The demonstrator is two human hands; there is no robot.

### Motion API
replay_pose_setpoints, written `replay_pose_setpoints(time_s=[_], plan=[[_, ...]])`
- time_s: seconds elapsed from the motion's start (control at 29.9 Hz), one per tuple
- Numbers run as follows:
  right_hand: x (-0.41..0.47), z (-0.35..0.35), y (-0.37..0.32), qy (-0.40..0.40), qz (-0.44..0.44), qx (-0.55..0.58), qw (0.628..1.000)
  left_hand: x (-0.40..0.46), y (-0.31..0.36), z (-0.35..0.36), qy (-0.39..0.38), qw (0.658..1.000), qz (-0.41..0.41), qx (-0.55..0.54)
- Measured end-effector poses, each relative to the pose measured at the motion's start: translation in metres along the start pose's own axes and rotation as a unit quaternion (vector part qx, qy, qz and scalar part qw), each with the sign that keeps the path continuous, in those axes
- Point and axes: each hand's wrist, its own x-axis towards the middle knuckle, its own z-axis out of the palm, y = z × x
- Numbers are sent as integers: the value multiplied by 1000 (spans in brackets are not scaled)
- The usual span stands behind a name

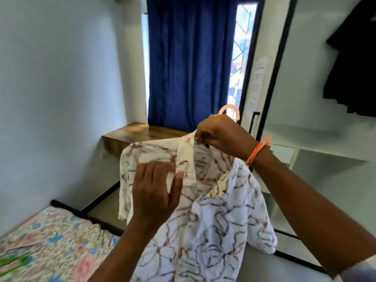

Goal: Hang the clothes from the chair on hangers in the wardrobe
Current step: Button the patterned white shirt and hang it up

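- wardrobe (317, 139) is open on my right, dark clothes already hanging — that's where this goes
- shirt (213, 210) is up in front of me, draped on the peach hanger (231, 109)
- right hand (221, 135) pinches collar and hanger neck
- left hand (156, 192), fingers spread flat, smooths the collar — I'd square the shoulders first

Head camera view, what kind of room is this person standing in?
Most likely a bedroom: a bed with a floral sheet at lower left, an open wardrobe with a dark garment hanging at right, and a blue curtain behind.
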Motion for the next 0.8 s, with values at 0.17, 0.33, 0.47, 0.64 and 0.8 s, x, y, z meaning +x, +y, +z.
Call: replay_pose_setpoints(time_s=[0.17, 0.33, 0.47, 0.64, 0.8], plan=[[-58, -33, 66, -7, 26, -26, 999, 74, 57, 92, -164, 986, 0, 11], [-119, -72, 134, -16, 49, -82, 995, 105, 117, 184, -333, 942, -12, -49], [-166, -92, 177, 69, 57, -135, 987, 111, 158, 249, -282, 956, 23, -72], [-228, -99, 225, 303, 116, -210, 922, 126, 202, 334, -292, 948, 11, -127], [-287, -99, 305, 379, 390, -210, 812, 147, 235, 409, -271, 945, 12, -183]])
